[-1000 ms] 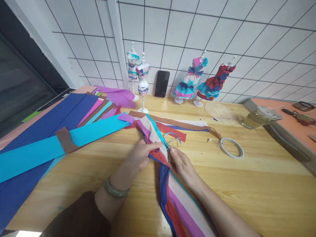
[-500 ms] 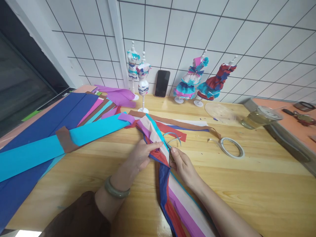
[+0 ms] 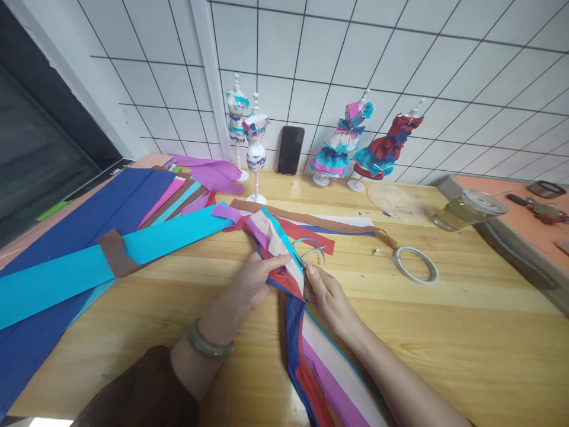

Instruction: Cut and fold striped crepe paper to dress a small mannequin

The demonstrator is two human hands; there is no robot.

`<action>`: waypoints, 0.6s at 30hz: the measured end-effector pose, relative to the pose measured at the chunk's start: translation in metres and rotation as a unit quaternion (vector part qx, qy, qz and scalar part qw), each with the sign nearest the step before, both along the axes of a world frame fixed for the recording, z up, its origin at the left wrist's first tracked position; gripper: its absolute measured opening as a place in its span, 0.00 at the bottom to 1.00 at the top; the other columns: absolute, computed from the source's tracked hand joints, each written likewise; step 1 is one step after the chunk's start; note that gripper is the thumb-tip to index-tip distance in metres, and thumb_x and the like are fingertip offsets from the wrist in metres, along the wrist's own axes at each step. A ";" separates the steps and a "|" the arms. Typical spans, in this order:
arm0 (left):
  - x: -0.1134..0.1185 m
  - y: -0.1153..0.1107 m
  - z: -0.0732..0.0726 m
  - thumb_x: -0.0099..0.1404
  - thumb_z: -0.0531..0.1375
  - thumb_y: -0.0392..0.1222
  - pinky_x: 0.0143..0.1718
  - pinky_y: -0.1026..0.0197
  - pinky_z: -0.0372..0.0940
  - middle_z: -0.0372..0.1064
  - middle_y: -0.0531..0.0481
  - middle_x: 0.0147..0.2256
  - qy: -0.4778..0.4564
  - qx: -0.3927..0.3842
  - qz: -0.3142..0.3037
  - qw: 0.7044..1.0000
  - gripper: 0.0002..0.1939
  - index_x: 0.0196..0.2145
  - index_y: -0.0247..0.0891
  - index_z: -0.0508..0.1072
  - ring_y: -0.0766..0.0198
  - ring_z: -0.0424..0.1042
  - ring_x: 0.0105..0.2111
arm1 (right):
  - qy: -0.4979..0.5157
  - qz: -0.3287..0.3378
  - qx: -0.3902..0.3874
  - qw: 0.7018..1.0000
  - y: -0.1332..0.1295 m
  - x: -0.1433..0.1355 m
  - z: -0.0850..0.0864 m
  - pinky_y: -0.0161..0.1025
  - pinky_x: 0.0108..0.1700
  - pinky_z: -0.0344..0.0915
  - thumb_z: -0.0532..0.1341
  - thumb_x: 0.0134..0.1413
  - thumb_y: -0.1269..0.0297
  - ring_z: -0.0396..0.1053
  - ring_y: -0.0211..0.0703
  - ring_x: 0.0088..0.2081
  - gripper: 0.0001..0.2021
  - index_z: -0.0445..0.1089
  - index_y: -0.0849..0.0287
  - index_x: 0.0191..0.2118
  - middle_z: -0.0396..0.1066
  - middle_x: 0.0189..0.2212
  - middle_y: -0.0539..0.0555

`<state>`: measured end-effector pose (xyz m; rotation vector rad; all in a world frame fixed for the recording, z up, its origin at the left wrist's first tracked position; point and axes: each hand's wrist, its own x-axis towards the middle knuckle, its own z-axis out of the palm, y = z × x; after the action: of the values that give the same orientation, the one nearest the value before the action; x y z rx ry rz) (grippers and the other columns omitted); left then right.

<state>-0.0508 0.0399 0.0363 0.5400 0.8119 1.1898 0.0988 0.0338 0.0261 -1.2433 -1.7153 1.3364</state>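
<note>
Layered crepe paper strips (image 3: 276, 240) in blue, white, purple, red and navy run from mid-table down to the bottom edge. My left hand (image 3: 254, 277) pinches the stack between thumb and fingers from the left side. Against the stack's right edge, my right hand (image 3: 322, 290) is closed on small scissors (image 3: 300, 261), whose blades lie at the light blue strip; the handles are mostly hidden by the fingers. A thin curled blue offcut (image 3: 313, 242) lies just beyond the blades.
Wide blue (image 3: 178, 237) and navy paper (image 3: 120, 201) cover the left. Dress forms (image 3: 256, 148), a phone (image 3: 291, 150) and two dressed forms (image 3: 338, 145) stand at the wall. A tape roll (image 3: 416, 265) and a tilted jar (image 3: 466, 210) are at right.
The view has shifted very slightly. Both hands keep nearly the same pose on the strips and the scissors, with the blades perhaps a little more apart.
</note>
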 end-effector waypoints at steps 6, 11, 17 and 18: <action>0.001 0.000 0.000 0.51 0.63 0.36 0.38 0.56 0.62 0.72 0.47 0.32 0.000 0.000 0.004 1.000 0.11 0.33 0.33 0.71 0.60 0.70 0.33 | -0.014 -0.003 0.000 1.000 0.001 0.000 0.002 0.33 0.22 0.48 0.43 0.58 0.48 0.47 0.34 0.19 0.21 0.52 0.57 0.21 0.49 0.15 0.44; 0.000 0.000 -0.001 0.50 0.63 0.37 0.37 0.56 0.63 0.71 0.47 0.31 -0.008 -0.005 0.008 1.000 0.10 0.33 0.33 0.72 0.60 0.70 0.32 | -0.022 -0.008 -0.003 1.000 0.001 0.000 0.003 0.34 0.22 0.48 0.42 0.58 0.47 0.48 0.35 0.19 0.22 0.53 0.57 0.21 0.50 0.15 0.44; 0.001 0.000 0.001 0.49 0.64 0.36 0.37 0.57 0.63 0.72 0.47 0.31 -0.010 -0.008 0.018 1.000 0.12 0.34 0.33 0.72 0.60 0.71 0.33 | -0.025 -0.013 -0.003 1.000 0.002 0.000 0.002 0.34 0.22 0.48 0.43 0.57 0.46 0.48 0.35 0.19 0.22 0.53 0.57 0.21 0.50 0.15 0.45; 0.001 0.000 0.002 0.49 0.64 0.36 0.37 0.57 0.63 0.72 0.47 0.32 -0.010 -0.008 0.018 1.000 0.12 0.34 0.33 0.72 0.60 0.71 0.33 | -0.024 -0.013 -0.004 1.000 0.002 0.000 0.001 0.34 0.21 0.48 0.43 0.57 0.46 0.48 0.35 0.18 0.22 0.53 0.57 0.21 0.50 0.15 0.45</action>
<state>-0.0497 0.0404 0.0381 0.5027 0.8168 1.2189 0.0989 0.0356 0.0273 -1.3084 -1.7215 1.3091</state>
